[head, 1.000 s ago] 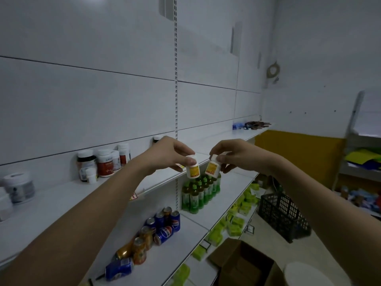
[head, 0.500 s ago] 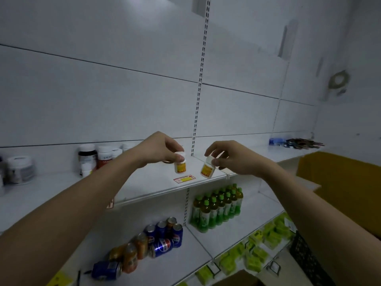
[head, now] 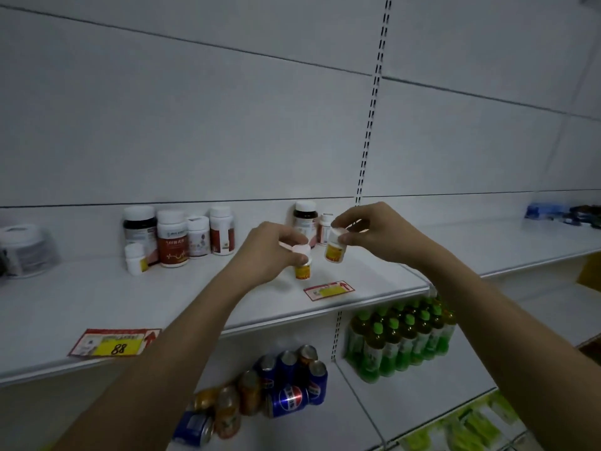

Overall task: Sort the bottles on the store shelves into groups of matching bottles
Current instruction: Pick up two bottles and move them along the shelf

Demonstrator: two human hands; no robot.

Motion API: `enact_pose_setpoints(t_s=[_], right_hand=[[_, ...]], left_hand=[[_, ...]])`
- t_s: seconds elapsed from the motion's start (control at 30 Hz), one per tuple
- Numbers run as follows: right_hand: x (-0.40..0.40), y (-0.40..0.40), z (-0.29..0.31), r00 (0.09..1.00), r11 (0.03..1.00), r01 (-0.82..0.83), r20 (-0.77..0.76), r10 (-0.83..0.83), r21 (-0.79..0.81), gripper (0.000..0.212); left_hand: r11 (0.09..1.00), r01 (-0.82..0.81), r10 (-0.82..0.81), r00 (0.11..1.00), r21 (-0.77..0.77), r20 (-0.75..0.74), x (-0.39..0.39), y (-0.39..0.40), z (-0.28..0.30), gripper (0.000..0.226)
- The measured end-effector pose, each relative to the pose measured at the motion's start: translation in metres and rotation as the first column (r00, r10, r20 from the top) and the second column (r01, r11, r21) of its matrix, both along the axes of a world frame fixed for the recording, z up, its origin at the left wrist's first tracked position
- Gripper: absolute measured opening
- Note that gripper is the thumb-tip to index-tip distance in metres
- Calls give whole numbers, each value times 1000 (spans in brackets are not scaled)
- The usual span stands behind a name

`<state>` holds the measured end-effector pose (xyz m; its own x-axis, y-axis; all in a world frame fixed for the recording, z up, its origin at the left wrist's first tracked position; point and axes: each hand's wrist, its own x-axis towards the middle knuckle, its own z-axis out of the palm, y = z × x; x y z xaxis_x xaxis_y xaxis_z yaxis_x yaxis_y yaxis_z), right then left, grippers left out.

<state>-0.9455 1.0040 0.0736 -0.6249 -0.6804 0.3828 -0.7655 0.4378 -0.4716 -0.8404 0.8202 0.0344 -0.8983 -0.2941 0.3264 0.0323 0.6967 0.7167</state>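
Left hand: the left hand [head: 270, 252] pinched a small white plastic bottle with a yellow label [head: 302, 263] by its cap, low over the white upper shelf [head: 195, 288]; contact with the shelf could not be told.
Right hand: the right hand [head: 377, 232] gripped a second matching yellow-labelled bottle [head: 335, 247] at the cap, tilted, clear of the shelf.
Handling: both appeared light, rigid and smooth; a cap pinch looked adequate, a body grip safer.
Nearby: a cluster of larger white-capped bottles [head: 182, 236] stood further left.
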Motion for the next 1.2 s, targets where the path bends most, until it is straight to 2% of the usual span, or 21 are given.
enact_pose_setpoints(t_s=[0.1, 0.23, 0.3, 0.57, 0.77, 0.97, 1.1, 1.2], right_hand=[[-23, -10, -17, 997, 998, -65, 46, 66, -25, 24], [-51, -15, -39, 987, 989, -133, 76, 139, -70, 24], [-60, -17, -49, 979, 984, -160, 112, 168, -78, 26], [-75, -24, -63, 952, 965, -255, 156, 262, -65, 25], [-83, -28, -75, 945, 962, -266, 183, 272, -57, 21], [-79, -38, -84, 938, 954, -286, 177, 297, -83, 22], [-80, -39, -89, 933, 953, -279, 202, 299, -121, 21], [-83, -39, -90, 931, 953, -286, 205, 301, -101, 21]], left_hand=[[996, -74, 75, 997, 43, -10, -16, 4, -14, 38], [988, -152, 151, 978, 4, -141, -27, 10, -35, 32], [985, -166, 170, 972, 36, -165, -30, 15, -44, 32], [968, -242, 246, 966, 63, -78, -39, 28, -54, 32], [973, -225, 228, 972, 59, -53, -40, 24, -66, 37], [957, -278, 285, 953, 78, -100, -41, 19, -71, 38], [948, -305, 312, 946, 89, -86, -44, 16, -72, 48], [949, -305, 312, 946, 80, -85, -46, 15, -73, 44]])
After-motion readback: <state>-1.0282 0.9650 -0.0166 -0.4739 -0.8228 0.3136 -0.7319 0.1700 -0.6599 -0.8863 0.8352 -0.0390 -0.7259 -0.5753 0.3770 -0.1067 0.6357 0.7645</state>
